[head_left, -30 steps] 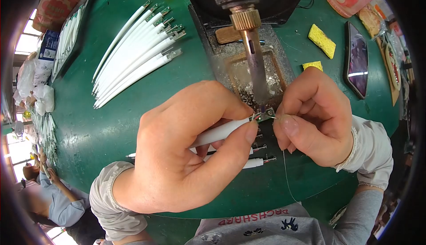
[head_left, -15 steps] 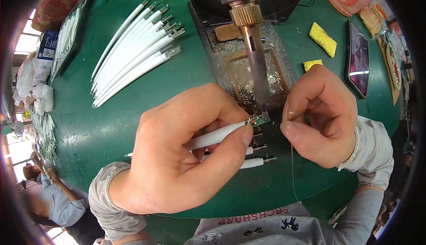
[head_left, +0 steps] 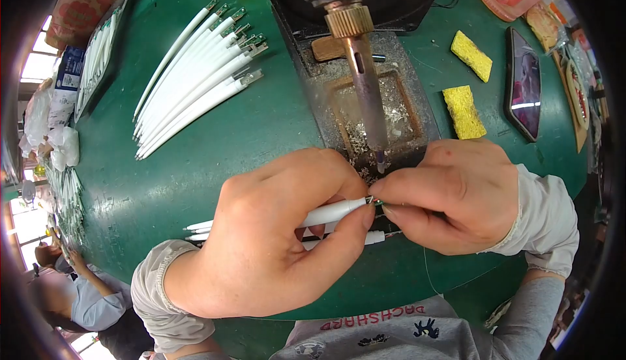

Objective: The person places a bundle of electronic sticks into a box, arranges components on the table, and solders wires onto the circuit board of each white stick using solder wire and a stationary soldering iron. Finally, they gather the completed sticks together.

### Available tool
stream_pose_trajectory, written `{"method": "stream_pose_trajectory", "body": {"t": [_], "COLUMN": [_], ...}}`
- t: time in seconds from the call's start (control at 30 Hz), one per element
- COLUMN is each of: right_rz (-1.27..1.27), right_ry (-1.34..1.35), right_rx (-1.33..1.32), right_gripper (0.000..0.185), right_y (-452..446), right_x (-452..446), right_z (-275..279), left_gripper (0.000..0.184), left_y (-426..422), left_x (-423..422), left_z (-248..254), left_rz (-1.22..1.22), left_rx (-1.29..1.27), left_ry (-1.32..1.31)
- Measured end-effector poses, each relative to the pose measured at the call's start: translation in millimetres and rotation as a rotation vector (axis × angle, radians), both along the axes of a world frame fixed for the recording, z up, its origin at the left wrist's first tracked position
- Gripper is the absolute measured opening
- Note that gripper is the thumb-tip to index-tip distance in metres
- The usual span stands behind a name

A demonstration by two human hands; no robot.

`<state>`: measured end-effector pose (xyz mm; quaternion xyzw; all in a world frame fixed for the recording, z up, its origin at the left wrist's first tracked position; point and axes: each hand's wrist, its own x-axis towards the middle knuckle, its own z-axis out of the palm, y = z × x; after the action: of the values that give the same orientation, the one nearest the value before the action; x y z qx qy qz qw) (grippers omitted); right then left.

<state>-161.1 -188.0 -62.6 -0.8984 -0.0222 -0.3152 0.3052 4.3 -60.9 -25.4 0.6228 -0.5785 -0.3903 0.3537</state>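
My left hand (head_left: pixel 274 239) is closed around a white pen-shaped tube (head_left: pixel 336 212), with thumb and forefinger near its right end. A small green circuit board (head_left: pixel 379 202) pokes out of that end, mostly covered by fingertips. My right hand (head_left: pixel 456 200) is pinched closed at the board, and a thin solder wire (head_left: pixel 428 272) trails down from under it. Just above the fingertips is the tip of a soldering iron (head_left: pixel 365 80), which points downward. More white tubes (head_left: pixel 375 237) lie beneath my left hand, partly hidden.
A fan of white tubes with boards (head_left: pixel 195 80) lies at the upper left. Behind the iron sits a solder-flecked tray (head_left: pixel 339 86). Yellow sponges (head_left: pixel 464 112) and a phone (head_left: pixel 523 86) are on the right. Another person (head_left: pixel 98 295) is at the lower left.
My right hand has moved left and down, bringing its fingertips to the board. My left hand has lowered the tube's end away from the iron tip. The nearer sponge is now uncovered.
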Motion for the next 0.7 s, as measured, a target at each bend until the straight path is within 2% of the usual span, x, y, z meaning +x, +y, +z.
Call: {"method": "stream_pose_trajectory", "body": {"t": [0.07, 0.13, 0.2, 0.43, 0.53, 0.6, 0.7], "right_rz": [0.04, 0.08, 0.155, 0.173, 0.171, 0.172, 0.131], "right_ry": [-0.021, -0.043, -0.121, -0.131, -0.039, 0.102, 0.186], "right_rx": [-0.031, -0.062, -0.13, -0.152, -0.032, 0.319, 0.463], "right_gripper": [0.029, 0.028, 0.029, 0.026, 0.022, 0.016, 0.012], "right_y": [-3, -6, -8, -9, -9, -7, -5], "right_x": [-2, -3, -4, -5, -6, -8, -10], "right_z": [-2, -4, -6, -6, -6, 1, 3], "left_gripper": [0.012, 0.014, 0.016, 0.016, 0.015, 0.015, 0.015], "left_y": [0, -2, -3, -5, -4, -5, -7], "left_x": [1, 4, 4, 6, 5, 5, 5], "left_z": [2, 5, 8, 7, 6, 8, 11], "left_rz": [0.004, 0.03, 0.032, 0.051, 0.101, 0.123, 0.182], "left_rx": [0.069, 0.329, 0.367, 0.455, 0.433, 0.42, 0.413], "left_ry": [0.032, 0.301, 0.357, 0.54, 0.504, 0.496, 0.516]}}
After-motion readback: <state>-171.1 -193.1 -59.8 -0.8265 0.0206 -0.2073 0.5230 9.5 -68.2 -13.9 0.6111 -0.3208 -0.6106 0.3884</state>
